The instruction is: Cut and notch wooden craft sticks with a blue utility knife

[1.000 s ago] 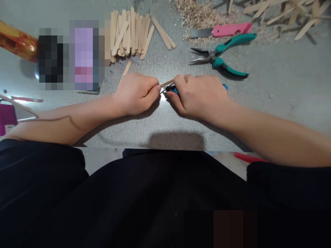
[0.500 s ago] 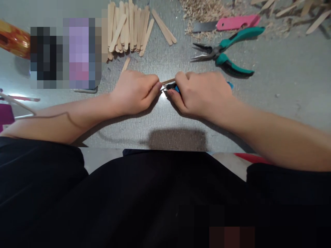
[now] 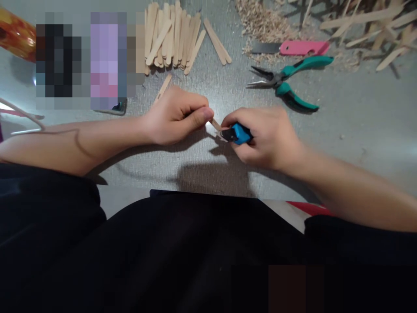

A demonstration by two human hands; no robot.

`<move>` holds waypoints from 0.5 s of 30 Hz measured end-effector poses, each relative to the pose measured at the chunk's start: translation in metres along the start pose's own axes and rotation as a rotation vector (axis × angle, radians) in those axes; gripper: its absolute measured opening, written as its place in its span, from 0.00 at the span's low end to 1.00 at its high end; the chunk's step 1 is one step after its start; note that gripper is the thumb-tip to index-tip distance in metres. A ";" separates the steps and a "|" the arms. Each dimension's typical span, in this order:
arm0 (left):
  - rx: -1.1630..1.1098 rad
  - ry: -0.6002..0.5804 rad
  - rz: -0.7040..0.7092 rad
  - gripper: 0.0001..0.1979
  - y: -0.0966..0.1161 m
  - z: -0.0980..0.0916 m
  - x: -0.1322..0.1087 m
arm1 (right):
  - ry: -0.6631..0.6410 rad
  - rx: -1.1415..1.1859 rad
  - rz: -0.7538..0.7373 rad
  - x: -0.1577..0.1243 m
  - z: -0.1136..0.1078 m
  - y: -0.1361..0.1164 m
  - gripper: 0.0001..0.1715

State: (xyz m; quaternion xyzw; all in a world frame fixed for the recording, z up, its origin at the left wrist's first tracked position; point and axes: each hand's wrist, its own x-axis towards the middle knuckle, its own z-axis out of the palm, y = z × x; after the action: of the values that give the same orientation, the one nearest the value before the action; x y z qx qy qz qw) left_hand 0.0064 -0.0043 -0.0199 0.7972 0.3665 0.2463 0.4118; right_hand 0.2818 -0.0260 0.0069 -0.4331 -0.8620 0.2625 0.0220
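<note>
My left hand [image 3: 176,115] is closed in a pinch on a thin wooden stick [image 3: 215,124], whose short free end pokes out to the right of my thumb. My right hand [image 3: 263,137] is wrapped round a blue and black utility knife [image 3: 237,134], its black nose touching the stick's tip. Both hands rest low over the grey tabletop [image 3: 358,113], close to its near edge.
A row of wooden craft sticks [image 3: 172,37] lies at the back centre. Teal-handled pliers [image 3: 288,78] and a pink-handled blade [image 3: 293,47] lie at the back right, beside wood shavings [image 3: 260,19] and scattered sticks [image 3: 374,26]. An orange object [image 3: 16,37] sits far left.
My right hand has slid toward me and to the right, turning so the blue knife body shows. The stick's free end now points down and right instead of up and right.
</note>
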 end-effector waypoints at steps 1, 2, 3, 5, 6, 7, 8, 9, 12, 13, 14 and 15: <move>-0.041 0.025 0.029 0.33 0.001 0.003 -0.001 | 0.032 0.070 0.020 -0.001 0.001 -0.004 0.20; -0.108 0.053 0.064 0.33 0.002 0.006 -0.003 | 0.079 0.158 0.040 -0.001 0.001 -0.009 0.15; -0.203 0.078 0.088 0.32 0.002 0.011 -0.004 | 0.154 0.271 0.036 -0.001 0.003 -0.013 0.11; -0.417 0.084 0.081 0.28 0.005 0.019 -0.008 | 0.323 0.509 0.007 0.000 0.006 -0.019 0.12; -0.496 0.063 0.017 0.27 0.007 0.023 -0.010 | 0.381 0.595 0.006 0.001 0.008 -0.022 0.15; -0.563 0.032 -0.049 0.25 0.010 0.026 -0.011 | 0.406 0.648 0.022 0.002 0.009 -0.023 0.18; -0.610 0.004 -0.127 0.23 0.013 0.028 -0.013 | 0.404 0.666 0.049 0.003 0.010 -0.024 0.20; -0.640 -0.011 -0.196 0.21 0.017 0.029 -0.014 | 0.389 0.655 0.074 0.003 0.010 -0.023 0.22; -0.615 0.010 -0.323 0.20 0.025 0.025 -0.015 | 0.339 0.522 0.074 0.004 0.004 -0.013 0.25; -0.570 0.014 -0.348 0.21 0.027 0.022 -0.014 | 0.331 0.447 0.057 0.003 0.001 -0.008 0.25; -0.504 0.007 -0.367 0.23 0.027 0.019 -0.013 | 0.320 0.358 0.035 0.003 -0.002 -0.002 0.26; -0.426 -0.006 -0.375 0.23 0.026 0.016 -0.011 | 0.297 0.255 0.016 0.003 -0.006 0.004 0.26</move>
State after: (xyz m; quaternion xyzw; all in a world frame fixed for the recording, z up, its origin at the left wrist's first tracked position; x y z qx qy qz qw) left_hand 0.0205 -0.0310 -0.0072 0.6117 0.4464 0.2350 0.6094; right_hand 0.2845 -0.0191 0.0091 -0.4675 -0.8056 0.3029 0.2016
